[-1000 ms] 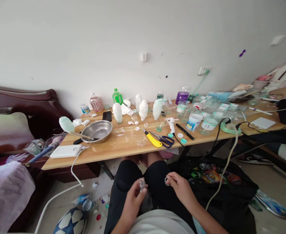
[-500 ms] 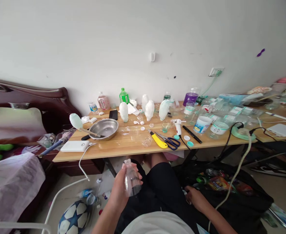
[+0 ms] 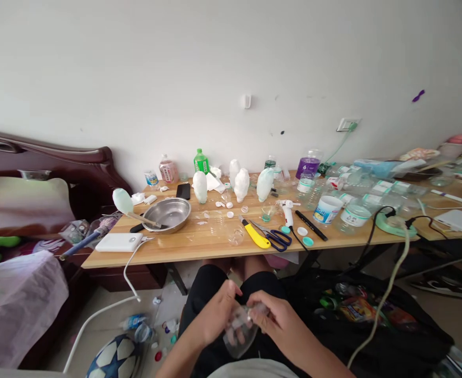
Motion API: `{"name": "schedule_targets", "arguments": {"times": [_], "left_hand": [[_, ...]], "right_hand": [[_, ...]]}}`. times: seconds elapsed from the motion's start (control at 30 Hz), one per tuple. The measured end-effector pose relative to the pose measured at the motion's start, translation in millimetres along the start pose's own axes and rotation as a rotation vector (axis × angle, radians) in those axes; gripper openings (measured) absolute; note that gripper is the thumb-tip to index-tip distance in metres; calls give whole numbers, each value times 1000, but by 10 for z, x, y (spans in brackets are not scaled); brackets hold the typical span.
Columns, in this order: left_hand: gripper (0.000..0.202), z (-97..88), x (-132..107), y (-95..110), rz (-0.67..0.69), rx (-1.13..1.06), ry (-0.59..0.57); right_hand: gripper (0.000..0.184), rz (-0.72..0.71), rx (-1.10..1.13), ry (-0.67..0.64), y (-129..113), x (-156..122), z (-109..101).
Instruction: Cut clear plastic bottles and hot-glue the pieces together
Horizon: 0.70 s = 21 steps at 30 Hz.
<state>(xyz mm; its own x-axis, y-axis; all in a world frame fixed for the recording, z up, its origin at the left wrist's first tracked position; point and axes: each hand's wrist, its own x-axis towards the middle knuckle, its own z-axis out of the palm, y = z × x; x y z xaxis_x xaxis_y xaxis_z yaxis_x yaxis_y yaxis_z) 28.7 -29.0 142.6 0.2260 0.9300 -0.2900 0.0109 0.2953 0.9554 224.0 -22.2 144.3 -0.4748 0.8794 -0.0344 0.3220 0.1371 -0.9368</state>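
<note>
Over my lap I hold a small clear plastic bottle (image 3: 237,333) with both hands. My left hand (image 3: 215,312) wraps around its body from the left. My right hand (image 3: 280,323) grips the neck end with closed fingers. Below the hands are my black shorts. In front stands a long wooden table (image 3: 199,247) with a steel bowl (image 3: 168,214), a yellow utility knife (image 3: 254,234) and blue-handled scissors (image 3: 276,239).
Several white-wrapped bottles (image 3: 241,184), clear bottles and loose caps crowd the table. A white power bank (image 3: 118,242) with a cable lies at its left end. A black bag (image 3: 368,315) of rubbish sits at my right, a football (image 3: 115,357) on the floor at left, a bed beyond.
My left hand lowered the bottle from near the table edge to my lap. My right hand came back from the black bag and closed on the bottle's neck.
</note>
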Motion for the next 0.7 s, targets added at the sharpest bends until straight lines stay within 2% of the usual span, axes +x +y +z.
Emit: {"name": "schedule_targets", "arguments": {"times": [0.07, 0.17, 0.2, 0.23, 0.33, 0.43, 0.53, 0.7], "left_hand": [[55, -156, 148, 37, 112, 17, 134], [38, -514, 396, 148, 455, 295, 598], [36, -632, 484, 194, 500, 337, 686], [37, -735, 576, 239, 530, 357, 724], [41, -925, 880, 337, 590, 402, 732], [58, -973, 1209, 357, 586, 442, 683], [77, -983, 1498, 335, 550, 473, 637], [72, -1004, 1735, 326, 526, 475, 579]], "right_hand": [[38, 15, 79, 210, 107, 150, -99], [42, 46, 262, 544, 199, 383, -404], [43, 34, 346, 607, 178, 451, -508], [43, 10, 444, 651, 135, 509, -598], [39, -41, 778, 713, -31, 624, -754], [32, 28, 1049, 706, -84, 659, -757], [28, 93, 1145, 706, 7, 640, -723], [26, 144, 1211, 769, 240, 507, -770]]}}
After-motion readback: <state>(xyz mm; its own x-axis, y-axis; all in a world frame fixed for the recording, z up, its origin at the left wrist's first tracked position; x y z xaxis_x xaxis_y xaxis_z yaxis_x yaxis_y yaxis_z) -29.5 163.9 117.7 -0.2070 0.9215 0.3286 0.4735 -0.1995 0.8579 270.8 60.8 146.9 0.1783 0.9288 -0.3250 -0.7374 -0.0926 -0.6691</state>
